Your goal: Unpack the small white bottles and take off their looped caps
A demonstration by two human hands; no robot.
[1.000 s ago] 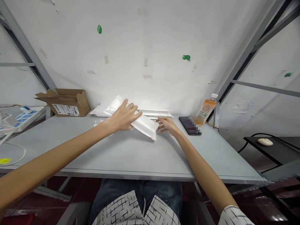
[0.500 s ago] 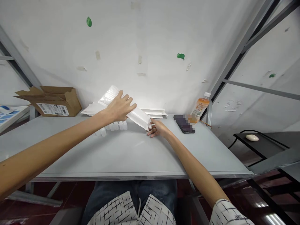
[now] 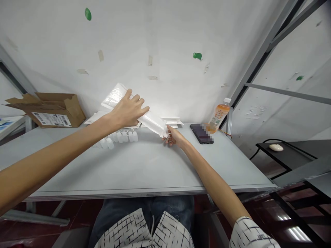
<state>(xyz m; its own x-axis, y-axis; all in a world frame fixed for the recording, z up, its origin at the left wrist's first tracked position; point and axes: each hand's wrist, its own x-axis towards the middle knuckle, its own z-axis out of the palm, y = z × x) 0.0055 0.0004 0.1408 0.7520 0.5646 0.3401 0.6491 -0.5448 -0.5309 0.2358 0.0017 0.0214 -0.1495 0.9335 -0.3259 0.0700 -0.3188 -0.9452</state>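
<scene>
A white padded envelope (image 3: 153, 122) is held slantwise above the table, its upper end toward the left and its lower end toward the right. My left hand (image 3: 128, 108) grips it from above around the middle, fingers wrapped over its edge. At the low end, my right hand (image 3: 173, 136) has its fingers curled against the envelope's tip; a small pale bit shows there, too small to make out. Under my left forearm, several small translucent white tags (image 3: 120, 137) lie in a row on the table. Behind the envelope lies a stack of flat white envelopes (image 3: 173, 121).
An open cardboard box (image 3: 59, 112) with a label stands at the back left of the grey table (image 3: 144, 168). A dark phone (image 3: 200, 133) and a bottle of orange drink (image 3: 219, 115) are at the back right. A white mouse (image 3: 276, 147) rests on a black side shelf.
The view has shifted slightly. Both hands keep hold of the envelope, which has tilted or risen a little at its upper left end. My right fingers have curled somewhat closer around the lower tip.
</scene>
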